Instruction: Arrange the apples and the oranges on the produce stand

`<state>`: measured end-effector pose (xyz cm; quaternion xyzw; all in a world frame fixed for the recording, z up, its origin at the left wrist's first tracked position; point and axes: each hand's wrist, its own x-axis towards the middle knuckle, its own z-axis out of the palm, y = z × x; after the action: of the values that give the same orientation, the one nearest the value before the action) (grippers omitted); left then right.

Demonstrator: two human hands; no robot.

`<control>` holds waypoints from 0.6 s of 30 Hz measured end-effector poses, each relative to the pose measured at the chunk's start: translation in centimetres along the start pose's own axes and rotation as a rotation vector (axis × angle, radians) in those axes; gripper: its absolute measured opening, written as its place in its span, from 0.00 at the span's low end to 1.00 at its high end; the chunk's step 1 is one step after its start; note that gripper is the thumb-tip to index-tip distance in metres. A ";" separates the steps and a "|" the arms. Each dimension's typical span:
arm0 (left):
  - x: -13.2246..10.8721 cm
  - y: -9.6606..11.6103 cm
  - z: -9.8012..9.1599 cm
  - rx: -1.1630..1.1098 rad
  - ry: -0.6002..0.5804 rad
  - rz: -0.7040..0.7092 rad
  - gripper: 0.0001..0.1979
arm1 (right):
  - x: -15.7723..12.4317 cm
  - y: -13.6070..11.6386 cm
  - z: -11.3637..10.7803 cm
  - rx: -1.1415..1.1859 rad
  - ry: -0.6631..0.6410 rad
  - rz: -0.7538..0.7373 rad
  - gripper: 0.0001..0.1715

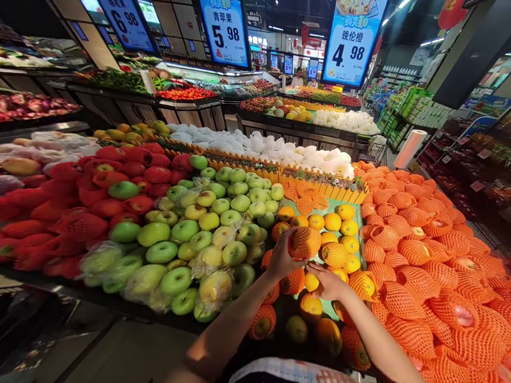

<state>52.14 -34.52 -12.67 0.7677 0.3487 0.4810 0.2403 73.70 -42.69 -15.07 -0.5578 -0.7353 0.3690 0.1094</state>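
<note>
Just nearer than the netted orange, find loose oranges. Right below it, see a half-open right hand with loosely extended fingers, apparently empty; cannot tell whether touching fruit. At its left side, note a left hand curled around it, holding it clear of the pile. Judge as a picking-and-handling step; for any next move, likely needs a steady grip and free space over neighbouring fruit. Beyond it, see a yellow fence, then white-wrapped fruit.

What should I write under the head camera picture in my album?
Left hand holds a netted orange, right hand close by, beside a heap of green apples.
</note>
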 end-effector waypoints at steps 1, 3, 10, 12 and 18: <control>-0.2 -0.1 0.2 0.012 -0.003 0.022 0.41 | -0.7 -0.1 0.1 0.110 0.056 -0.040 0.58; -0.8 0.0 0.7 0.020 -0.022 0.061 0.42 | -2.1 -0.9 0.4 0.436 0.223 -0.103 0.55; -1.1 2.6 2.1 -0.155 -0.394 0.152 0.33 | -2.7 -5.5 2.3 1.266 0.769 0.101 0.49; -0.7 2.6 2.3 -0.185 -0.455 0.084 0.29 | -2.6 -5.5 2.7 1.330 0.799 0.135 0.42; -0.2 1.5 3.4 -0.159 -0.529 -0.078 0.44 | -2.7 -4.5 4.0 1.453 0.896 0.198 0.25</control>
<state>55.61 -35.70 -13.16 0.8312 0.2642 0.2802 0.4009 69.05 -47.23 -14.20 -0.5042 -0.1518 0.5011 0.6868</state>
